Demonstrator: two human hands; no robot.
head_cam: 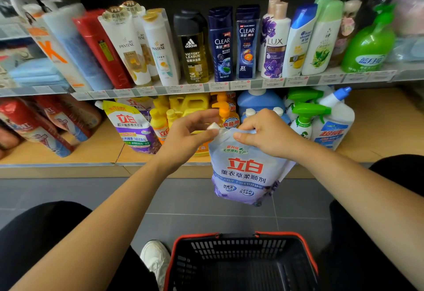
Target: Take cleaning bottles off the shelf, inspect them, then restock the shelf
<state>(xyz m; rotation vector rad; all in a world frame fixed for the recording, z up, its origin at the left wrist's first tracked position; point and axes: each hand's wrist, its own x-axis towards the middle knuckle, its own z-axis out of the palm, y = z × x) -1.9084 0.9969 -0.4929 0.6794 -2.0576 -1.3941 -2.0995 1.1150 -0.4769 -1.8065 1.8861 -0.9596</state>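
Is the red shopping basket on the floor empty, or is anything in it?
Empty, as far as shown: the basket shows only its bare black bottom and slotted walls; its near end is cut off.

Black red-rimmed basket [238, 248] on grey floor [195, 199]; white shoe [154, 258] beside.

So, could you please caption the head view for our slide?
Right hand grips the lavender refill pouch; left hand pinches its white cap.
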